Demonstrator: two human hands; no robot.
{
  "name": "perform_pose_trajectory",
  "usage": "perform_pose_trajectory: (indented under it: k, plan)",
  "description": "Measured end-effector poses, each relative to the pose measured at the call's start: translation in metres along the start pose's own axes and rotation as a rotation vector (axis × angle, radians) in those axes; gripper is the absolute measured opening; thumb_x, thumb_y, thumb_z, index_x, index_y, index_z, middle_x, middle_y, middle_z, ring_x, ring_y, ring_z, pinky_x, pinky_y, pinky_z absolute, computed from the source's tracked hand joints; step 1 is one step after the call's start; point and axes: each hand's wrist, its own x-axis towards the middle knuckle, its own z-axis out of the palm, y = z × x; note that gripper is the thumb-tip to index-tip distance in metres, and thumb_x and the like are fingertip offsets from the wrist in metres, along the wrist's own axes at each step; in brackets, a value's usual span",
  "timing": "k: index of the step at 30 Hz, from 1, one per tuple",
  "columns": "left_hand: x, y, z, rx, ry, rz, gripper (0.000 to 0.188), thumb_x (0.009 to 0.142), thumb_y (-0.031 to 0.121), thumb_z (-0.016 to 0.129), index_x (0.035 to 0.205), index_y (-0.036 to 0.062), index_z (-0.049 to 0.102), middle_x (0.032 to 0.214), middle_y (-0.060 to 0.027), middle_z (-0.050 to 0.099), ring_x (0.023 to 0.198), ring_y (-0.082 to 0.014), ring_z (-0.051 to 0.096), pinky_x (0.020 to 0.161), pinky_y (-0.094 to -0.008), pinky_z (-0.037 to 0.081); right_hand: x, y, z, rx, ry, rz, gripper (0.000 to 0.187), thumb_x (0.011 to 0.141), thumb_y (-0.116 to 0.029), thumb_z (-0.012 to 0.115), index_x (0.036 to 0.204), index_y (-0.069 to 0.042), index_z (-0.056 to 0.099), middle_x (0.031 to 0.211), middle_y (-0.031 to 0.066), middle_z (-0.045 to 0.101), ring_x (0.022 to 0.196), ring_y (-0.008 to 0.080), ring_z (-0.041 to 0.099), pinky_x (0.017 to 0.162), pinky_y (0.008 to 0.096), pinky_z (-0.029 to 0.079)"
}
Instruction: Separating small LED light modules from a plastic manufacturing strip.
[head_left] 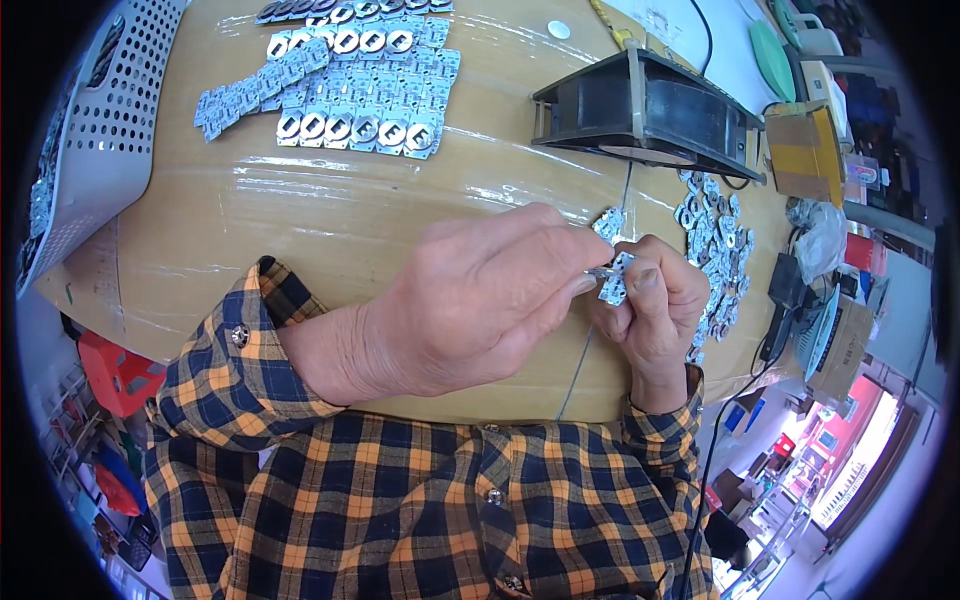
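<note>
My right hand (658,300) pinches a small circuit board (615,287) between thumb and fingers. My left hand (490,285) reaches across from the left, its fingers closed and their tips touching the board's near edge. A small shiny bit shows at those fingertips, too small to name. Just beyond the fingers, another small board piece (607,223) shows; whether it joins the held one is hidden. To the right of my right hand lies a heap of loose small boards (715,250).
Rows of joined circuit boards (375,95) lie at the far left of the table (280,215). A white perforated basket (115,120) stands at the left edge. A black-framed fan (640,110) stands beyond my hands, with a cardboard box (803,150) beside it. A black cable runs down the right side.
</note>
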Motion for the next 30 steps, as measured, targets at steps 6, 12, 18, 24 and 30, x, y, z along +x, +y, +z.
perform_pose_trajectory:
  k: [6, 12, 18, 24, 30]
  plan:
    - [0.001, -0.004, -0.001, 0.022, 0.017, 0.005, 0.031, 0.072, -0.012, 0.066, 0.102, -0.004, 0.064, 0.077, -0.0127, 0.063, 0.06, -0.0207, 0.06, 0.052, -0.0273, 0.046, 0.004, 0.005, 0.003, 0.091, -0.001, 0.028, 0.032, 0.099, -0.022, 0.055, 0.076, -0.001, 0.058, 0.053, -0.0004, 0.052, 0.042, 0.0039, 0.042, 0.04, 0.0197, 0.032]
    - [0.001, -0.004, -0.001, 0.046, 0.035, -0.027, 0.028, 0.073, -0.01, 0.067, 0.101, -0.0022, 0.064, 0.073, -0.0112, 0.061, 0.058, -0.0195, 0.059, 0.051, -0.0273, 0.045, 0.004, 0.006, 0.001, 0.087, -0.008, 0.073, 0.031, 0.1, -0.021, 0.054, 0.077, 0.0, 0.058, 0.054, 0.0011, 0.054, 0.043, 0.005, 0.044, 0.041, 0.0201, 0.033]
    - [-0.001, -0.005, 0.0, 0.015, 0.038, -0.065, 0.026, 0.076, -0.008, 0.065, 0.102, -0.0021, 0.064, 0.076, -0.0109, 0.064, 0.059, -0.0175, 0.061, 0.05, -0.0263, 0.046, 0.004, 0.006, 0.002, 0.016, -0.03, -0.012, 0.024, 0.097, -0.016, 0.058, 0.078, -0.001, 0.058, 0.056, 0.001, 0.055, 0.045, 0.0048, 0.046, 0.042, 0.02, 0.034]
    - [-0.002, -0.004, -0.005, -0.003, -0.071, -0.12, 0.025, 0.081, -0.006, 0.062, 0.106, -0.0035, 0.064, 0.084, -0.0102, 0.066, 0.062, -0.0109, 0.061, 0.051, -0.023, 0.046, 0.003, 0.002, 0.006, -0.157, -0.088, -0.027, 0.021, 0.098, -0.017, 0.056, 0.085, 0.0, 0.059, 0.061, 0.0008, 0.058, 0.049, 0.0044, 0.048, 0.046, 0.0189, 0.036]
    - [0.003, -0.001, -0.015, -0.179, -0.18, -0.421, 0.022, 0.087, -0.003, 0.057, 0.108, -0.004, 0.062, 0.085, -0.0041, 0.064, 0.066, -0.0062, 0.058, 0.053, -0.0205, 0.043, 0.005, -0.008, 0.004, -0.321, -0.108, 0.026, 0.035, 0.101, -0.03, 0.048, 0.093, 0.002, 0.06, 0.067, 0.0009, 0.057, 0.053, 0.0042, 0.048, 0.048, 0.0181, 0.037]
